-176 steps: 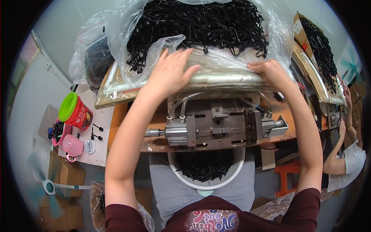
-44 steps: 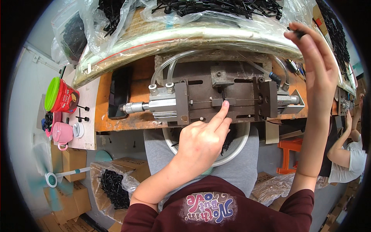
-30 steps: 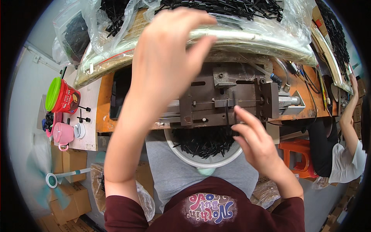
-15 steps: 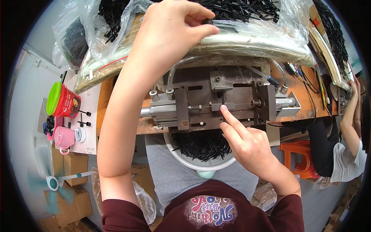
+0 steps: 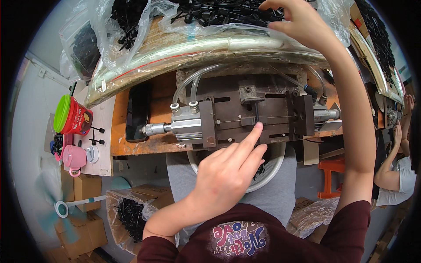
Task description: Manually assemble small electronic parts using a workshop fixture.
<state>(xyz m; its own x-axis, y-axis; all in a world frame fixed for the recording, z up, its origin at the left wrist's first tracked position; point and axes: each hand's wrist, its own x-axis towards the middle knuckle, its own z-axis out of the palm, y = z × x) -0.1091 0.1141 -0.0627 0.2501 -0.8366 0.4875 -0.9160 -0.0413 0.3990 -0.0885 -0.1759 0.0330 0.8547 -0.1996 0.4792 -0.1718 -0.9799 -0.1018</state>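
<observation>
My left hand (image 5: 228, 175) comes from the lower left with its index finger stretched out. That fingertip touches the lower end of a thin black plastic piece (image 5: 257, 115), which lies upright across the middle of the dark metal fixture (image 5: 228, 115). My right hand (image 5: 302, 24) reaches over the fixture to the heap of black plastic pieces (image 5: 219, 13). Its thumb and fingers are curved and apart at the heap's edge, with nothing visible between them. Below the fixture, a white basin (image 5: 280, 164) on my lap is partly hidden by my left hand.
Air cylinders (image 5: 186, 125) with clear hoses (image 5: 180, 85) flank the fixture. A dark phone (image 5: 138, 114) lies left of it. Farther left stand a red tub (image 5: 79, 120) and a pink cup (image 5: 74, 156). A fan (image 5: 62, 209) stands low left. Another person's arm (image 5: 388, 164) shows at right.
My hands have swapped places. The left has come down from the heap to the fixture, and the right has left the fixture and gone up to the heap.
</observation>
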